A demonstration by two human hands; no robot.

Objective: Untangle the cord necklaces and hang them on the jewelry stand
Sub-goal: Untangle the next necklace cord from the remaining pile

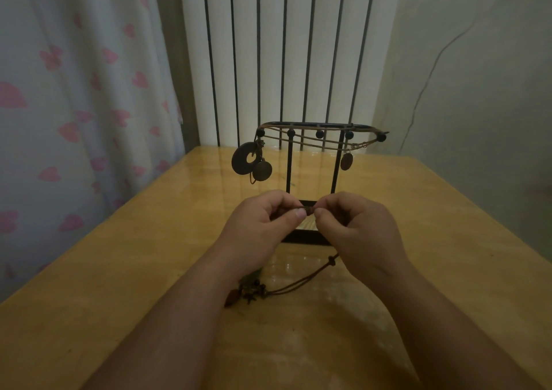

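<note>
The cord necklace (330,260) is pinched at a small knot by the left hand (263,225) and the right hand (358,225), just before the jewelry stand (289,165), its beaded end lying on the wooden table (119,270) beside the left forearm.

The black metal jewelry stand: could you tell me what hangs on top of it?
Brown cord necklaces with three dark pendants; left hand and right hand hide its base partly.
</note>
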